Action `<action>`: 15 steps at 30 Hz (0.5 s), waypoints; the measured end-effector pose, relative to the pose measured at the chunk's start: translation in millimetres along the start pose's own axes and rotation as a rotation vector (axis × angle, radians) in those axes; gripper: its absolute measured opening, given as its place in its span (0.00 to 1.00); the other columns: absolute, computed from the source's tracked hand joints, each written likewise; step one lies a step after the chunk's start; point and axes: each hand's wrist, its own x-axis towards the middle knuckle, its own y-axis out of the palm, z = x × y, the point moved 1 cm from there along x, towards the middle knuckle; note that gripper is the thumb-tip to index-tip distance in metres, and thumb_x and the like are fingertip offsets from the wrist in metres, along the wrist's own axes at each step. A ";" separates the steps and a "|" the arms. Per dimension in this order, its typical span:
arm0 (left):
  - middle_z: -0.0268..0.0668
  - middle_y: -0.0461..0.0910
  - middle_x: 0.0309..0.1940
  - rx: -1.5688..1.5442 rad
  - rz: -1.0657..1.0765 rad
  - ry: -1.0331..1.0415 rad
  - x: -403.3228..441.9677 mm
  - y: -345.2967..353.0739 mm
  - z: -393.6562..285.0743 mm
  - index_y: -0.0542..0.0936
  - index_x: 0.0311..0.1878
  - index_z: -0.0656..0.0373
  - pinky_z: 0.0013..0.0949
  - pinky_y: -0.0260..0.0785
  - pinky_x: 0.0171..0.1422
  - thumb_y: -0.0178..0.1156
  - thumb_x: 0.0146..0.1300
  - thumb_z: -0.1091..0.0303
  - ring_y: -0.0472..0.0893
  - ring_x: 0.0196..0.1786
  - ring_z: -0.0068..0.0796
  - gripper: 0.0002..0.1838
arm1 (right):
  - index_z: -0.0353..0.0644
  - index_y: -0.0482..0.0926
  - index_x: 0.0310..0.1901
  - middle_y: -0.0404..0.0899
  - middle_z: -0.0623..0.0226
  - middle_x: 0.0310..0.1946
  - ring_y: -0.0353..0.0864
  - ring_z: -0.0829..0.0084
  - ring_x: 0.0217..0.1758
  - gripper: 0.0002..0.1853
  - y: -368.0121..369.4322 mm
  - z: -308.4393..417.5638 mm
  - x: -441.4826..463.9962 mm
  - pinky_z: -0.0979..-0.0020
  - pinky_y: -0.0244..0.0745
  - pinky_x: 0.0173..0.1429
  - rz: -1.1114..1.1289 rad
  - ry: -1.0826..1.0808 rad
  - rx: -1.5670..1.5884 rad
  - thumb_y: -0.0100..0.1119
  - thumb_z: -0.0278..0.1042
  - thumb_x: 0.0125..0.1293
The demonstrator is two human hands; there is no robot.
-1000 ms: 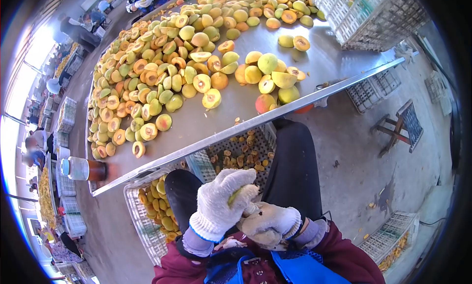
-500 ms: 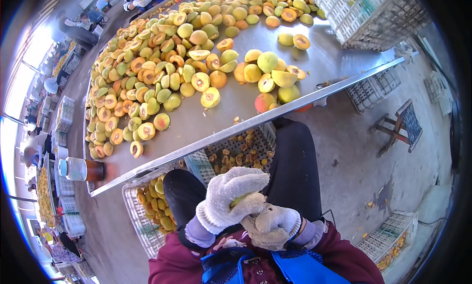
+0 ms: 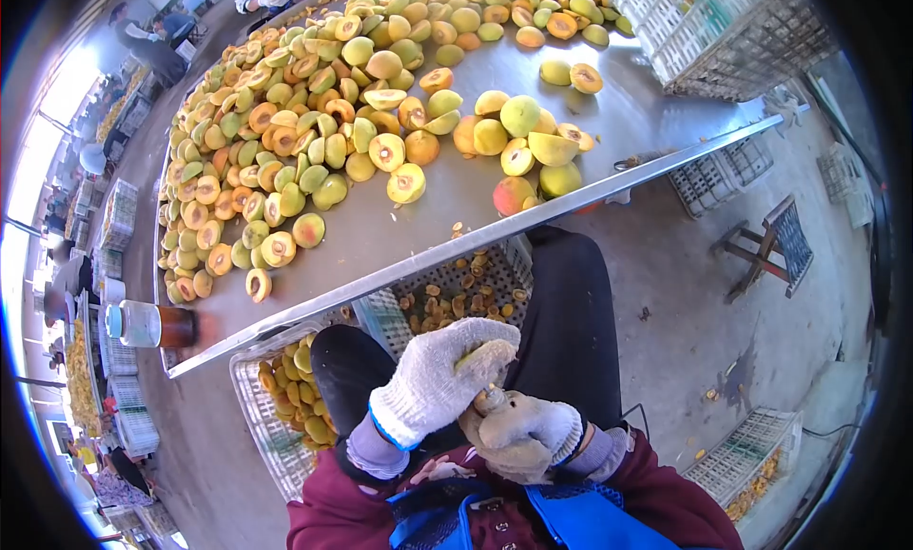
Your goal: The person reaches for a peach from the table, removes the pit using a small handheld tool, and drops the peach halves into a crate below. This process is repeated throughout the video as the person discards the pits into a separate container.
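My left hand (image 3: 442, 374), in a pale knitted glove, is curled closed above my lap. A sliver of a yellow-green peach piece (image 3: 470, 361) shows between its fingers; the rest of the fruit is hidden. Just below and right, my gloved right hand (image 3: 525, 438) is closed, its fingers close against the left hand. A small rounded, greyish end (image 3: 491, 399) shows at the right hand's fingers, too unclear to name. Beyond my knees, a metal table (image 3: 380, 234) carries a large heap of halved and whole peaches (image 3: 323, 150), with a small group (image 3: 518, 136) near its edge.
Below the table edge, a crate (image 3: 249, 383) of peach halves stands by my left knee. Another crate (image 3: 518, 260) between my knees holds small brown pieces. A jar of dark liquid (image 3: 152, 325) lies at the table's left corner. A folding stool (image 3: 775, 245) stands right.
My left hand has tilted and shifted slightly left and up at the wrist, uncovering the rounded end by the right hand's fingers. The right hand stays nearly in place. The view has shifted slightly.
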 end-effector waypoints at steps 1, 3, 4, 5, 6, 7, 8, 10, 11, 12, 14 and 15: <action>0.41 0.83 0.37 0.003 -0.003 -0.003 -0.5 0.2 -0.2 0.81 0.51 0.62 0.30 0.75 0.36 0.62 0.64 0.68 0.84 0.34 0.30 0.14 | 0.39 0.74 0.38 0.74 0.71 0.23 0.74 0.81 0.22 0.13 -6.8 -1.5 0.0 0.79 0.70 0.26 -0.008 0.043 -0.006 0.64 0.39 0.62; 0.40 0.83 0.38 0.141 -0.017 0.125 -2.6 -1.5 -5.9 0.81 0.50 0.63 0.29 0.75 0.38 0.61 0.65 0.67 0.84 0.35 0.28 0.14 | 0.39 0.74 0.37 0.74 0.72 0.22 0.74 0.81 0.22 0.14 -3.7 -0.7 1.0 0.79 0.70 0.26 -0.017 0.086 -0.007 0.65 0.40 0.62; 0.38 0.83 0.38 0.279 -0.029 0.252 -4.2 -2.4 -8.2 0.81 0.50 0.64 0.29 0.75 0.39 0.59 0.67 0.65 0.83 0.36 0.26 0.14 | 0.39 0.75 0.37 0.75 0.71 0.22 0.74 0.81 0.22 0.14 5.9 1.1 1.7 0.79 0.70 0.27 0.020 0.018 0.029 0.65 0.40 0.62; 0.38 0.83 0.38 0.280 -0.028 0.250 -4.5 -3.6 -5.4 0.81 0.50 0.64 0.29 0.75 0.39 0.59 0.67 0.65 0.83 0.36 0.26 0.14 | 0.39 0.75 0.38 0.75 0.71 0.22 0.74 0.81 0.23 0.14 12.1 2.6 2.6 0.78 0.71 0.28 0.057 -0.049 0.065 0.65 0.40 0.62; 0.41 0.83 0.40 0.198 -0.011 0.356 -3.9 -4.7 -0.7 0.81 0.50 0.64 0.30 0.75 0.42 0.59 0.67 0.65 0.84 0.39 0.26 0.14 | 0.39 0.75 0.38 0.75 0.71 0.22 0.74 0.81 0.23 0.14 10.5 2.2 3.8 0.78 0.71 0.28 0.058 -0.048 0.063 0.65 0.40 0.62; 0.44 0.83 0.42 0.115 0.007 0.462 -3.4 -4.7 4.2 0.81 0.50 0.63 0.31 0.76 0.45 0.59 0.67 0.66 0.84 0.42 0.26 0.13 | 0.39 0.75 0.38 0.75 0.71 0.23 0.74 0.80 0.23 0.14 7.8 0.4 4.7 0.79 0.71 0.29 0.122 -0.023 0.083 0.65 0.40 0.62; 0.44 0.83 0.42 0.113 0.007 0.461 -5.6 1.1 12.0 0.81 0.50 0.63 0.31 0.76 0.45 0.59 0.67 0.66 0.84 0.42 0.26 0.13 | 0.39 0.75 0.38 0.76 0.70 0.24 0.75 0.80 0.24 0.14 6.6 -1.9 4.7 0.79 0.72 0.30 0.185 0.002 0.107 0.65 0.40 0.62; 0.45 0.83 0.44 -0.528 -0.085 0.334 -11.8 16.3 26.0 0.79 0.51 0.67 0.34 0.76 0.46 0.56 0.69 0.66 0.84 0.43 0.32 0.14 | 0.39 0.75 0.38 0.75 0.71 0.24 0.75 0.80 0.24 0.14 8.0 -1.7 5.0 0.79 0.72 0.31 0.175 0.003 0.101 0.65 0.40 0.62; 0.45 0.82 0.44 -0.674 -0.100 0.162 -18.6 19.4 14.4 0.77 0.53 0.69 0.36 0.76 0.49 0.55 0.71 0.60 0.83 0.43 0.36 0.19 | 0.39 0.75 0.38 0.75 0.71 0.23 0.75 0.80 0.24 0.14 8.3 -1.8 5.0 0.79 0.73 0.31 0.166 0.001 0.097 0.65 0.39 0.62; 0.45 0.82 0.44 -0.676 -0.100 0.163 -18.9 21.4 15.4 0.77 0.53 0.69 0.36 0.76 0.49 0.55 0.71 0.60 0.83 0.43 0.36 0.19 | 0.39 0.75 0.38 0.75 0.71 0.23 0.75 0.80 0.24 0.14 7.1 -2.0 4.9 0.79 0.73 0.31 0.165 0.002 0.096 0.65 0.39 0.62; 0.46 0.82 0.44 -0.809 -0.118 0.128 -20.2 23.9 18.1 0.76 0.55 0.69 0.36 0.77 0.48 0.55 0.71 0.53 0.83 0.42 0.35 0.25 | 0.38 0.75 0.38 0.75 0.71 0.24 0.75 0.81 0.24 0.13 3.2 -3.9 5.1 0.79 0.72 0.31 0.132 0.004 0.034 0.65 0.39 0.62; 0.46 0.82 0.44 -0.809 -0.123 0.132 -21.0 24.1 18.7 0.76 0.55 0.69 0.36 0.77 0.48 0.55 0.71 0.53 0.83 0.42 0.35 0.25 | 0.38 0.75 0.38 0.75 0.71 0.24 0.75 0.81 0.24 0.13 1.6 -3.4 6.0 0.79 0.72 0.31 0.134 0.008 0.031 0.65 0.39 0.62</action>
